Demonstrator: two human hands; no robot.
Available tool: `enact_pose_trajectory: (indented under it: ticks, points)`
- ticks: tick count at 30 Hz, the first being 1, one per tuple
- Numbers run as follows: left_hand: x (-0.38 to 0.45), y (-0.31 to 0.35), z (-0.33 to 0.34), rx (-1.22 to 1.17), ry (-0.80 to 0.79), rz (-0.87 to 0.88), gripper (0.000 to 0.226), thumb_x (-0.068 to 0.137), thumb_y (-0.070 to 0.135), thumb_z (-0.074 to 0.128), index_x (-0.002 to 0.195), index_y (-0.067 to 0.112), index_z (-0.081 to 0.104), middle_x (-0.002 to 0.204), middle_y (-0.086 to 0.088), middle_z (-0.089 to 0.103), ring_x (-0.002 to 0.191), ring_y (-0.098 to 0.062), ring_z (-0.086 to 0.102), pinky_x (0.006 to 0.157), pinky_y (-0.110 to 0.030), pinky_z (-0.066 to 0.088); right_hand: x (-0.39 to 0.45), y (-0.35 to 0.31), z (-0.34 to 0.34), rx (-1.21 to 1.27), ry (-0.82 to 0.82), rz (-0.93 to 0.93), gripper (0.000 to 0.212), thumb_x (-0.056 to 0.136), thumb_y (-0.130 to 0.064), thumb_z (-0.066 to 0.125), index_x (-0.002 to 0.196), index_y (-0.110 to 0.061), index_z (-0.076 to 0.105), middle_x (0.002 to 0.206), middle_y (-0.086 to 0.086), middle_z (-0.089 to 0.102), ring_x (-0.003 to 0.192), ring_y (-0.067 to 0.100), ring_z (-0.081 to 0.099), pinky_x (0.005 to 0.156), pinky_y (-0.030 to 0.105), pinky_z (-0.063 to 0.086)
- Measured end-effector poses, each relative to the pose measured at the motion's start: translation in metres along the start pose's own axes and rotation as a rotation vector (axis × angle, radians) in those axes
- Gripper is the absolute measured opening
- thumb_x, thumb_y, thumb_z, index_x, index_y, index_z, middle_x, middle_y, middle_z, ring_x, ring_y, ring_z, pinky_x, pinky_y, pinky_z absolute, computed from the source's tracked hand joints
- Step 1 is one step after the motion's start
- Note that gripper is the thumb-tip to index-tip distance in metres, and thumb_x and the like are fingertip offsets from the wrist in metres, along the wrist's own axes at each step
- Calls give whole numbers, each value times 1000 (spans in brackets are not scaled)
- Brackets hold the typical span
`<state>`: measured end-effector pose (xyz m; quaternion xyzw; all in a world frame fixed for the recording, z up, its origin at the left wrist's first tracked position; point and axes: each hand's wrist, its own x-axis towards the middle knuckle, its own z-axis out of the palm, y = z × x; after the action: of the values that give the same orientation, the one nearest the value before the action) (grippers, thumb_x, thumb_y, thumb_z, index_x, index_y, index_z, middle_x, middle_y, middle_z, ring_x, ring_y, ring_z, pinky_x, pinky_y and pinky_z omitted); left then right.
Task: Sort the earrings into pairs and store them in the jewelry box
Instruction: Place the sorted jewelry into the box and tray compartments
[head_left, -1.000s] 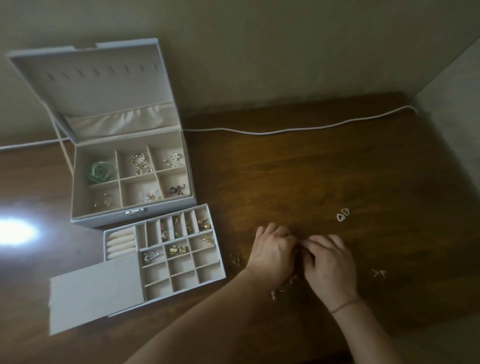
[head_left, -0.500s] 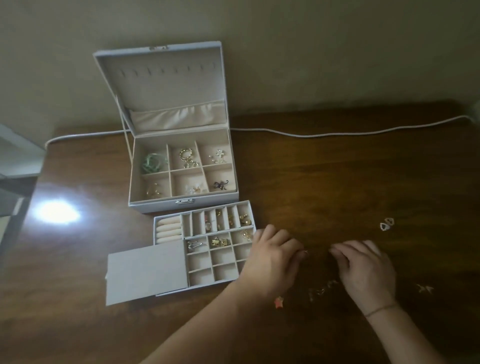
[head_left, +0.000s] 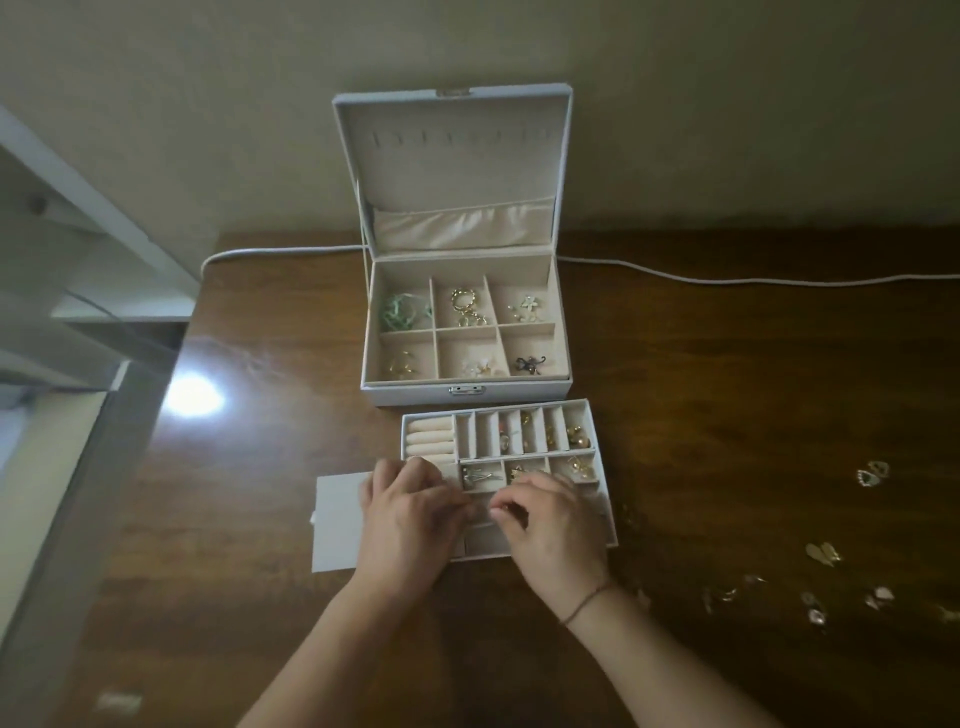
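The grey jewelry box stands open at the back of the wooden table, with earrings in its beige compartments. In front of it lies the removable divider tray, several of whose slots hold gold earrings. My left hand and my right hand hover side by side over the tray's middle row. Their fingertips are pinched and nearly meet above one compartment. Each pinch seems to hold a small earring, but my fingers hide it. Loose earrings lie on the table to the right, and a heart-shaped pair lies further back.
A flat grey panel sticks out from the tray's left side. A white cable runs along the table's back edge. The table's left edge drops off beside a bright glare spot. More small earrings lie scattered near the front right.
Both hands left the loose pile on the right and came over the tray with their fingers pinched. My view swung left, so the box now sits in the centre.
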<state>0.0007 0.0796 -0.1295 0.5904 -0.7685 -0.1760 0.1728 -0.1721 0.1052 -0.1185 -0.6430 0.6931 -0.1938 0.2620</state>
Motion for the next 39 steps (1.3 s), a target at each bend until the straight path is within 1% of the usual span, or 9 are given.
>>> enact_pose_trajectory:
  ticks: [6, 12, 16, 22, 26, 30, 33, 36, 39]
  points:
    - [-10, -4, 2, -37, 19, 16, 29, 88, 46, 51, 93, 34, 77, 89, 13, 58, 92, -17, 44, 80, -38, 37, 0, 5, 12, -104, 61, -41, 8, 85, -26, 68, 88, -29, 75, 80, -12, 57, 81, 11, 50, 63, 22, 42]
    - [-14, 21, 10, -4, 107, -64, 17, 84, 28, 59, 93, 26, 74, 97, 6, 64, 99, -24, 48, 85, -44, 38, -16, 24, -5, -70, 88, -105, 21, 83, -11, 68, 102, -20, 75, 91, -8, 66, 91, 10, 57, 77, 18, 47]
    - [-6, 66, 31, -29, 115, 91, 23, 75, 19, 65, 96, 24, 73, 105, 2, 64, 105, -29, 49, 88, -44, 34, -30, 35, -25, -28, 100, -41, 20, 84, -13, 65, 100, -22, 72, 95, -11, 65, 96, 6, 54, 82, 18, 50]
    - [19, 146, 62, -74, -71, 265, 27, 83, 30, 51, 101, 28, 72, 104, 7, 63, 105, -26, 50, 92, -47, 37, -52, 85, -72, 5, 255, 249, 17, 90, -24, 59, 100, -32, 70, 97, -20, 63, 96, -4, 49, 82, 9, 40]
    - [36, 195, 85, 11, -276, 331, 31, 82, 35, 50, 108, 34, 67, 105, 7, 62, 105, -28, 52, 93, -48, 39, -68, 142, -114, -27, 339, 429, 21, 91, -28, 61, 110, -31, 67, 109, -15, 61, 103, 3, 55, 88, 22, 50]
    - [53, 240, 107, 61, -440, 361, 38, 93, 38, 48, 131, 35, 54, 131, 7, 51, 126, -27, 37, 112, -51, 24, -67, 196, -163, 25, 383, 638, 41, 87, -24, 68, 126, -27, 58, 125, -3, 55, 101, 10, 59, 74, 14, 46]
    - [61, 268, 123, 78, -475, 365, 42, 94, 39, 48, 136, 33, 48, 141, 8, 43, 133, -25, 29, 114, -48, 18, -57, 230, -194, 27, 318, 729, 61, 84, -23, 71, 139, -26, 46, 139, 0, 46, 108, 14, 59, 79, 17, 48]
    - [67, 291, 137, 106, -497, 327, 44, 95, 42, 49, 138, 31, 47, 142, 6, 43, 134, -26, 29, 114, -47, 20, -44, 255, -206, 23, 215, 720, 74, 80, -25, 75, 143, -27, 37, 146, 3, 39, 117, 23, 57, 95, 32, 52]
    - [72, 306, 148, 148, -486, 294, 45, 95, 44, 50, 138, 30, 47, 141, 4, 42, 135, -27, 30, 114, -50, 22, -30, 264, -212, -26, 114, 647, 67, 83, -33, 71, 142, -27, 39, 143, 0, 41, 121, 22, 53, 99, 35, 50]
